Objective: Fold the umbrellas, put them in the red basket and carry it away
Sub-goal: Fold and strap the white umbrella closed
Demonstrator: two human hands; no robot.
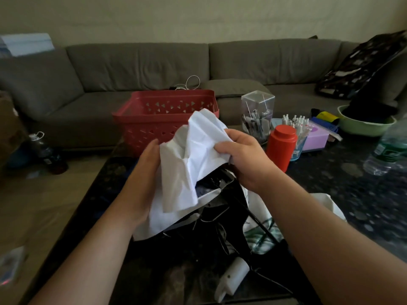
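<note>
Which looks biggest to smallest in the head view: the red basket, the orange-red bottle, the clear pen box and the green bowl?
1. red basket, clearly largest.
2. green bowl, though partly hidden by dark cloth.
3. clear pen box and orange-red bottle look about alike; the bottle stands nearer the camera, so I leave them unranked.

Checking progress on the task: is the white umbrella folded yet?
Not yet. The umbrella canopy hangs loose and crumpled, its dark ribs exposed, while the left hand and right hand gather the fabric.
</note>
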